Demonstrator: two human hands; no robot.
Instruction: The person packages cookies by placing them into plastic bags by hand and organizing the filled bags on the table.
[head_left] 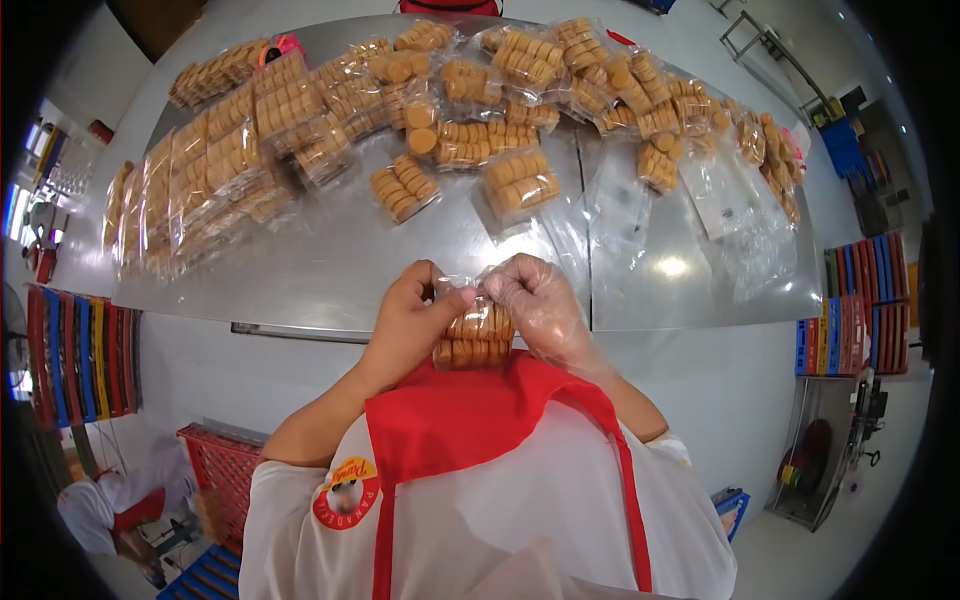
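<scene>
Pinched at its top by the left hand (422, 305) and gloved right hand (535, 300), a bag of cookies (476, 328) is near the red apron (460, 415), its upper edge seemingly gathered.

A steel table (340, 270) curves across the room, a dark seam (585, 190) dividing its top and a bright glare (672, 266) shining to the right of it. Below spreads a smooth, pale floor (700, 400). Stacks of red, blue and yellow trays stand on both sides — one at left (85, 355), another at right (850, 300). A light-coloured wall (95, 65) rises at upper left — brightness glows beneath it, at the edge.
</scene>
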